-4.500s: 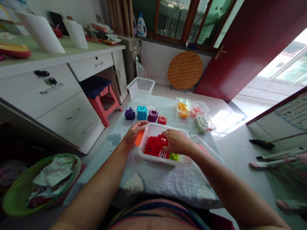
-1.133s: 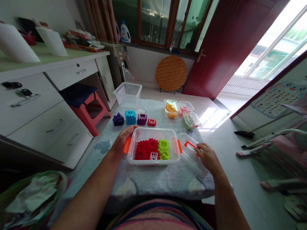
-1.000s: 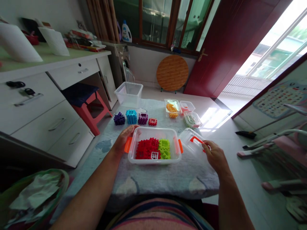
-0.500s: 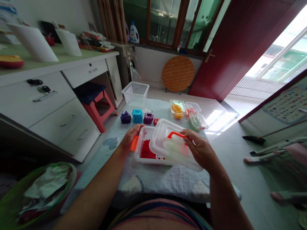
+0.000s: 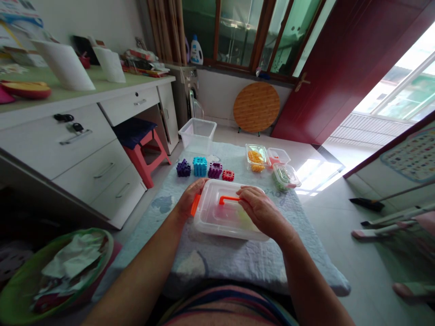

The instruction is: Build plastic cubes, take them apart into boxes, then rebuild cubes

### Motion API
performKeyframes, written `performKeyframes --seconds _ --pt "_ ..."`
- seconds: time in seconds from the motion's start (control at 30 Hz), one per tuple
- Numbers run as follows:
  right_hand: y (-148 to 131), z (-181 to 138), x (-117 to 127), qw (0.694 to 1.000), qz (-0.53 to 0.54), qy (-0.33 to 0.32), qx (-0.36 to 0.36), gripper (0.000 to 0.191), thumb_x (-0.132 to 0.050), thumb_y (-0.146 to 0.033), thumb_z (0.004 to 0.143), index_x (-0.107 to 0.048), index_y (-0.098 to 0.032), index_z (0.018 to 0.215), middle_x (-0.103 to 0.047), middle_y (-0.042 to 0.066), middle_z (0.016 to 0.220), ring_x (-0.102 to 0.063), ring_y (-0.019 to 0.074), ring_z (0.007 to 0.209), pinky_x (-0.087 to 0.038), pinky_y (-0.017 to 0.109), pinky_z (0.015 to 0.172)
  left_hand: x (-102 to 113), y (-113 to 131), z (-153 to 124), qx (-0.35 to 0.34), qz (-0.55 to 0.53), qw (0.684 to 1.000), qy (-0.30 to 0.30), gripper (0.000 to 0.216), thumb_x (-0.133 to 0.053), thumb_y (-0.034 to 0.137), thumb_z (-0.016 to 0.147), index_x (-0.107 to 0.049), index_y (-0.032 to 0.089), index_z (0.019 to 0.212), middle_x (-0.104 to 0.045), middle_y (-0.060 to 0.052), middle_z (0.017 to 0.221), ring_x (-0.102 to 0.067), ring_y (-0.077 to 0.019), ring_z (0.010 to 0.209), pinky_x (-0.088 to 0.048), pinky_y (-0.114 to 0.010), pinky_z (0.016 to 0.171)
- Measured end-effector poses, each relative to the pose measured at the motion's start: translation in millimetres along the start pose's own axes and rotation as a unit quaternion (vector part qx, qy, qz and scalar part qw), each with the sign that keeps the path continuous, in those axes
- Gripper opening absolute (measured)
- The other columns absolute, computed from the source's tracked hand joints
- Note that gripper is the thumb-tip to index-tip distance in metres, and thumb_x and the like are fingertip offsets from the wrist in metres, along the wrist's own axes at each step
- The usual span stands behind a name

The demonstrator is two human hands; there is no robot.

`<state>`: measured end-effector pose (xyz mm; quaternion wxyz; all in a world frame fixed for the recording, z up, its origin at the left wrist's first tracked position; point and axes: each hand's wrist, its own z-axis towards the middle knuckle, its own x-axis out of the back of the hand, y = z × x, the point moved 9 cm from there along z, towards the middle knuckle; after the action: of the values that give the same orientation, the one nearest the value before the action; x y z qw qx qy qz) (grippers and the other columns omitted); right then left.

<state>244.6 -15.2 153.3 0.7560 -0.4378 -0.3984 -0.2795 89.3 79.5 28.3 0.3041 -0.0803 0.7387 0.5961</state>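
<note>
A translucent plastic box (image 5: pixel 217 228) stands on the cloth-covered table with its lid (image 5: pixel 212 215) over it. An orange handle (image 5: pixel 228 198) rises from the lid, and an orange latch (image 5: pixel 195 205) shows on the left side. My left hand (image 5: pixel 190 198) is closed around that left side, by the latch. My right hand (image 5: pixel 260 207) lies fairly flat on the right part of the lid, fingers stretched over the handle's right end. Beyond the box, a dark purple block cube (image 5: pixel 183 168), a blue one (image 5: pixel 200 166), a purple one (image 5: pixel 215 170) and a red piece (image 5: pixel 228 175) sit in a row.
An open clear bin (image 5: pixel 197 136) stands at the table's far left. Lidded containers with orange pieces (image 5: pixel 256 158) and green pieces (image 5: pixel 285 176) are at the far right, near a third tub (image 5: pixel 279 155). A basket (image 5: pixel 108 258) stands left of the table.
The lid has moved left and down from a tilted position and now covers the box, hiding the red pieces inside. My right hand has loosened from the handle and flattened onto the lid.
</note>
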Motion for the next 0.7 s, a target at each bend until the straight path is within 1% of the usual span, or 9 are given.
performKeyframes --seconds 0.1,0.2,0.33,0.47,0.57,0.63,0.7 --pt "-4 0 -2 1.0 0.005 -0.004 0.01 0.022 -0.045 -0.026 0.1 -0.067 -0.022 0.097 -0.069 0.009 0.102 -0.061 0.0235 0.107 -0.047 0.042 0.098 2 2 -1 -0.006 -0.001 1.0 0.013 0.04 -0.075 0.046 0.074 -0.066 0.015 0.098 -0.072 -0.005 0.084 -0.069 -0.0198 0.073 -0.053 -0.028 0.063" --pt "-1 -2 -2 1.0 0.009 -0.001 0.004 0.023 -0.044 -0.026 0.1 -0.067 -0.022 0.099 -0.069 0.009 0.103 -0.061 0.0232 0.108 -0.047 0.041 0.097 1 2 -2 -0.003 -0.002 1.0 -0.006 0.045 -0.077 0.047 0.072 -0.065 0.016 0.102 -0.072 -0.006 0.087 -0.069 -0.0206 0.075 -0.053 -0.028 0.063" --pt "7 -6 0 1.0 0.018 0.006 -0.01 0.023 -0.044 -0.027 0.1 -0.066 -0.022 0.1 -0.069 0.009 0.106 -0.062 0.023 0.108 -0.047 0.039 0.096 -3 1 -2 0.004 0.0 0.999 -0.037 0.05 -0.082 0.043 0.067 -0.063 0.016 0.105 -0.072 -0.005 0.089 -0.069 -0.0188 0.071 -0.053 -0.027 0.062" --pt "9 -7 0 1.0 0.02 0.007 -0.011 0.023 -0.043 -0.028 0.101 -0.066 -0.022 0.1 -0.069 0.009 0.107 -0.061 0.0226 0.11 -0.047 0.038 0.097 -6 -1 -2 0.016 0.001 0.999 -0.047 0.051 -0.082 0.041 0.065 -0.062 0.017 0.105 -0.072 -0.005 0.088 -0.069 -0.0195 0.068 -0.054 -0.028 0.062" --pt "8 -7 -1 0.999 0.029 0.013 -0.015 0.02 -0.045 -0.025 0.099 -0.065 -0.022 0.099 -0.069 0.009 0.107 -0.061 0.0227 0.11 -0.046 0.039 0.098 -7 -1 -4 0.026 0.0 0.999 -0.046 0.051 -0.083 0.038 0.064 -0.062 0.017 0.105 -0.073 -0.006 0.09 -0.07 -0.0205 0.071 -0.054 -0.028 0.063" --pt "11 -9 2 0.998 0.05 0.038 -0.025 0.015 -0.049 -0.023 0.096 -0.063 -0.023 0.101 -0.068 0.008 0.107 -0.061 0.0225 0.109 -0.046 0.04 0.098 -7 0 -4 0.027 0.001 0.999 -0.04 0.05 -0.083 0.036 0.064 -0.062 0.017 0.106 -0.073 -0.006 0.093 -0.07 -0.0204 0.073 -0.053 -0.027 0.063" --pt "20 -16 10 0.991 0.076 0.098 -0.048 0.016 -0.054 -0.024 0.092 -0.061 -0.023 0.107 -0.067 0.008 0.112 -0.06 0.0227 0.11 -0.046 0.041 0.099 -6 1 -5 0.028 0.004 0.999 -0.034 0.05 -0.083 0.035 0.065 -0.063 0.017 0.107 -0.073 -0.006 0.093 -0.069 -0.0192 0.072 -0.053 -0.026 0.063"
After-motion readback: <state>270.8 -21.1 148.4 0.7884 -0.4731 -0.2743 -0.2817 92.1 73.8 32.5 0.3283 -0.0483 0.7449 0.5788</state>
